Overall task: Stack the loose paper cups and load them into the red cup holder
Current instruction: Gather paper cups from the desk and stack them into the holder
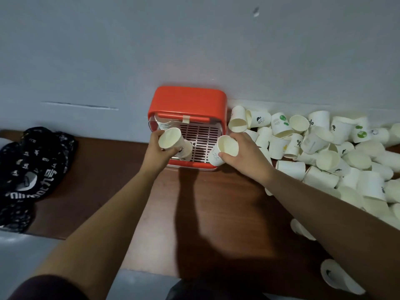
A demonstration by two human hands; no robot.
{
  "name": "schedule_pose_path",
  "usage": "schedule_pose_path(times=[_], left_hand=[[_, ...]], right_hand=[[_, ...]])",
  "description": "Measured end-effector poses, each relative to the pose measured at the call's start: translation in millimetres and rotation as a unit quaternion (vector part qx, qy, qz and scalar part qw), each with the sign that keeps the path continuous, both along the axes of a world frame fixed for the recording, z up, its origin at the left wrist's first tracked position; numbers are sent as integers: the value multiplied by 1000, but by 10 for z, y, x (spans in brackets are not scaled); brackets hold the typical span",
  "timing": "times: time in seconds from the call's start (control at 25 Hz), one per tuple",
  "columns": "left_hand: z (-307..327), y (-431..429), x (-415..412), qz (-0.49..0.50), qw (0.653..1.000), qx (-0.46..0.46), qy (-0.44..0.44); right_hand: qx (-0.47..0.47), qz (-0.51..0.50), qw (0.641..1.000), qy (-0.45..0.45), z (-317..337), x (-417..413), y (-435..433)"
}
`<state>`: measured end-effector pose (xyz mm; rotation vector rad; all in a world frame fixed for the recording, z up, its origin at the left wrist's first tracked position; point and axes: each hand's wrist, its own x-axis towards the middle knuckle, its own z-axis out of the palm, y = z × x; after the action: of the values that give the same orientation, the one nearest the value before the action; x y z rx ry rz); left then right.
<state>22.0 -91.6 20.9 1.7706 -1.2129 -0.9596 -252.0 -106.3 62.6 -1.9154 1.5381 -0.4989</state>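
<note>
Left hand (159,149) curled round a smooth white paper cup (173,141), mouth tilted toward the camera, at the holder's front-left. Right hand (244,153) grips a second cup (224,150) at its front-right — both forearms stretched forward. Holder (188,100): glossy red plastic, rounded corners, slotted grille. Cup pile (324,148) right of it, black printed cloth (32,165) left — wood-grain table (194,202).
</note>
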Motion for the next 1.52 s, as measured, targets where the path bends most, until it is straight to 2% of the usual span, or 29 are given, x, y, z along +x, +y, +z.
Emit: schedule_pose_path(times=[0.28,0.4,0.48,0.72,0.84,0.96,1.08,1.2,1.44,1.52], left_hand=[[-392,-282,93,-83,995,17,-44],[-593,-365,90,-166,971,43,-164],[-704,-402,138,-213,954,67,-198],[-726,-338,369,-249,956,106,-114],[-693,-345,423,-196,967,126,-98],[-638,-325,462,-129,983,126,-34],[-614,-298,468,-163,980,113,12],[-678,-284,476,-212,971,103,-35],[-681,-276,422,-209,970,81,-92],[-653,-231,411,-180,974,66,-121]], right_hand=[[3,-60,998,-2,-241,335,-39],[-7,-82,996,-24,-297,433,-33],[2,-92,995,-35,-323,524,-70],[-1,-64,995,-76,-469,876,-204],[-1,-17,1000,-9,-563,1081,-286],[25,48,995,80,-728,1240,-354],[76,84,989,97,-927,1298,-366],[73,50,991,103,-1042,1285,-344],[83,17,995,57,-1005,1285,-290],[87,14,995,51,-892,1202,-198]])
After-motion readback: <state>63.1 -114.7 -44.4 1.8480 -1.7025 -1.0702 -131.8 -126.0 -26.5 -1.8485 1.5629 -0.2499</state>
